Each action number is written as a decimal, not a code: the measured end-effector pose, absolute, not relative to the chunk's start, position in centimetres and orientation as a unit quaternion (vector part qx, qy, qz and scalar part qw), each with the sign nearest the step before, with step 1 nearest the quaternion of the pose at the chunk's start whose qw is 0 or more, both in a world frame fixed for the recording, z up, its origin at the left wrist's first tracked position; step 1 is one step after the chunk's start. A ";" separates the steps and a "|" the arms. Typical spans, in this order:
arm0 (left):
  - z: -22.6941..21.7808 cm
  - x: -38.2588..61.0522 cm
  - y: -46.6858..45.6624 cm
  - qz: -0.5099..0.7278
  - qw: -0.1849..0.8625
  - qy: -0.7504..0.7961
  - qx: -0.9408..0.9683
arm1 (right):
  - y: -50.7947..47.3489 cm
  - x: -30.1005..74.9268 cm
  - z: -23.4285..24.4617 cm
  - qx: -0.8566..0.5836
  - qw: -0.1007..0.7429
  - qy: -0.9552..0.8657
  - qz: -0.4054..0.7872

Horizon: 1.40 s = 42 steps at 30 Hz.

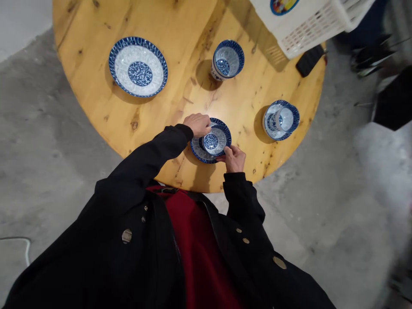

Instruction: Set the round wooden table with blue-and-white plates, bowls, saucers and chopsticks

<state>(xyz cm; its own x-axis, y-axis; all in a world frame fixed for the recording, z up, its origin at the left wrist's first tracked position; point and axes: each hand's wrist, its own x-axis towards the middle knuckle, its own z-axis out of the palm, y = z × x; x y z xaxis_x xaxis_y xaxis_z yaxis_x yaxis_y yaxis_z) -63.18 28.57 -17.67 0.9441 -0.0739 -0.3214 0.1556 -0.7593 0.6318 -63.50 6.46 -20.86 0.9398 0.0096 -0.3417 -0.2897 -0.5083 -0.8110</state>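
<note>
1. The small bowl (pixel 213 141) sits on a small plate (pixel 195 153), close to the near edge of the round wooden desk (pixel 180 86), right in front of the person.
2. The left hand (pixel 199 124) is curled over the far left edge of the small plate. The right hand (pixel 234 158) pinches the near right edge. Both hands look like they are gripping the small plate, not lying loose.
3. The bowl and plate look like shiny blue-and-white china. I think they are hard, smooth and a bit slippery, and they would break if dropped. They look light.
4. The bowl only rests on the plate, so it could slide if the plate tips. The rim, on two sides, looks like the best place to hold.
5. Farther off are a big plate (pixel 138 66), a deep bowl (pixel 228 59) and another bowl (pixel 281 120) on the right, all with the same blue pattern.
6. A white basket (pixel 309 25) sits at the far edge, with a flat dark thing (pixel 309 60) beside it.
7. The basket has a round colourful sticker (pixel 283 5). I can't read any words on it, or anywhere else.
</note>
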 end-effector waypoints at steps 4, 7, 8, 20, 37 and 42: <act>-17.5 -62.9 29.1 -0.163 0.374 -0.001 0.913 | 6.5 -64.1 -20.6 -0.860 0.486 0.092 0.125; -17.3 -62.9 29.3 -0.161 0.379 -0.006 0.911 | 6.9 -64.6 -20.4 -0.855 0.496 0.096 0.117; -17.3 -62.9 29.3 -0.159 0.379 -0.008 0.912 | 7.1 -64.7 -20.3 -0.851 0.502 0.100 0.115; -18.1 -62.5 29.8 -0.170 0.373 -0.027 0.912 | 8.0 -65.3 -20.0 -0.854 0.493 0.127 0.106; -16.5 -53.9 37.7 -0.071 0.374 0.192 0.904 | 12.2 -54.0 -16.4 -0.850 0.518 0.058 0.076; -16.9 -49.6 38.6 -0.057 0.333 0.196 0.921 | 16.9 -47.6 -17.0 -0.868 0.487 0.015 0.096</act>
